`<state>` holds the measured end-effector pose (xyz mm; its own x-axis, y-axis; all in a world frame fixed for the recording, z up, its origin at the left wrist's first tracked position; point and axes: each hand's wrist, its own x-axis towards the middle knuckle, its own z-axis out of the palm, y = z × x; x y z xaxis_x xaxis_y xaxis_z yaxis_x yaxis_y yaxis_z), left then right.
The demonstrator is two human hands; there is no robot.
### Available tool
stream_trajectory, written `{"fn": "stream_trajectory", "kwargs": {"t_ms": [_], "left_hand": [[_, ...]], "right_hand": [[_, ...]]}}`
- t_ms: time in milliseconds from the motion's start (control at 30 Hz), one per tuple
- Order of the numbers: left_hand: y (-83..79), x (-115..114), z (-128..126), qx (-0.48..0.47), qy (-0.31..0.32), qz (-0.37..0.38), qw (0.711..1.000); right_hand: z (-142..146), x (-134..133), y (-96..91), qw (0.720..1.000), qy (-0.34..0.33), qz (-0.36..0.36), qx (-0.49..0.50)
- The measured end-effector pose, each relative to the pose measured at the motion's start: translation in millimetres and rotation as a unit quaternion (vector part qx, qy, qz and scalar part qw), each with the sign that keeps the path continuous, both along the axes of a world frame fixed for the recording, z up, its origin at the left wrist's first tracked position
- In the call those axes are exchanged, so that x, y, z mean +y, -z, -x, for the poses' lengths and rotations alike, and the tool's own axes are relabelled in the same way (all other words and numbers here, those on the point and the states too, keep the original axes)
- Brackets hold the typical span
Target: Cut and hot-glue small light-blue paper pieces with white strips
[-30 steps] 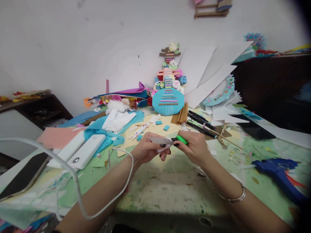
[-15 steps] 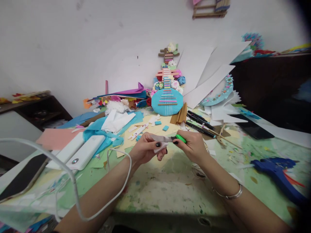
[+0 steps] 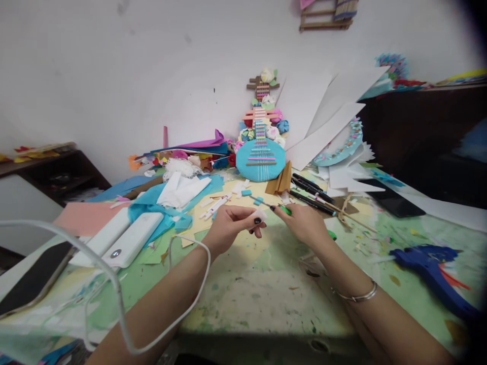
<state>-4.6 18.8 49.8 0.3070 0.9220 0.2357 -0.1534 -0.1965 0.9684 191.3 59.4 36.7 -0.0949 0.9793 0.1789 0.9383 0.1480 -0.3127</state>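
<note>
My left hand (image 3: pixel 231 224) is closed on a small white paper piece (image 3: pixel 258 215), pinched between thumb and fingers above the paint-stained table (image 3: pixel 258 289). My right hand (image 3: pixel 303 222) grips a green-handled craft knife (image 3: pixel 284 209), its thin blade pointing left toward the paper piece. Both hands meet near the table's middle, just in front of yellow paper (image 3: pixel 228 203) strewn with small blue and white scraps.
A blue paper guitar (image 3: pixel 261 157) leans on the wall behind. Black markers (image 3: pixel 310 192) lie right of it. Two white power banks (image 3: pixel 129 235) and a phone (image 3: pixel 36 276) sit left, a white cable (image 3: pixel 114 284) loops over my left arm. A blue glue gun (image 3: pixel 433 268) lies right.
Both hands moved slightly away from me. The knife has turned so its blade now shows as a thin line, and the paper piece has shifted in my left fingers.
</note>
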Motion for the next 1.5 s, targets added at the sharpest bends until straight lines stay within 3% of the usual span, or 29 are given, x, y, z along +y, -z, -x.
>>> {"fn": "stream_trajectory", "kwargs": {"t_ms": [167, 300, 400, 567, 767, 900, 1000, 1067, 1200, 1367, 1500], "left_hand": [[4.4, 2, -2, 0.099, -0.088, -0.041, 0.990], [4.5, 0, -5, 0.181, -0.133, -0.080, 0.971], [5.3, -1, -8, 0.243, -0.166, -0.147, 0.944], [11.4, -1, -9, 0.294, -0.153, -0.207, 0.920], [18.4, 0, -8, 0.337, -0.140, -0.235, 0.901], [13.6, -1, -10, 0.284, -0.142, -0.169, 0.933], [11.0, 1, -10, 0.165, -0.126, -0.048, 0.977], [10.6, 3, -9, 0.068, -0.110, 0.012, 0.992], [9.4, 4, -9, -0.042, -0.090, 0.056, 0.994], [5.5, 1, -10, -0.055, -0.063, 0.084, 0.993], [6.7, -1, -11, -0.050, 0.003, 0.111, 0.993]], "right_hand": [[-3, 3, 13.2, 0.998, -0.032, 0.023, -0.050], [-4, 2, 15.3, 0.999, -0.033, -0.030, -0.028], [-2, 0, 7.3, 0.993, -0.067, -0.087, 0.049], [11, -11, -4.3, 0.949, -0.212, -0.061, 0.226], [18, -16, -0.9, 0.937, -0.253, -0.081, 0.226], [15, -12, -0.7, 0.938, -0.221, -0.096, 0.249], [11, -8, -0.7, 0.933, -0.171, -0.117, 0.293], [9, -5, -0.6, 0.929, -0.154, -0.117, 0.316], [8, -6, -1.2, 0.904, -0.175, -0.112, 0.373], [13, -13, -5.5, 0.839, -0.241, -0.070, 0.483], [15, -15, -7.5, 0.815, -0.271, -0.029, 0.511]]}}
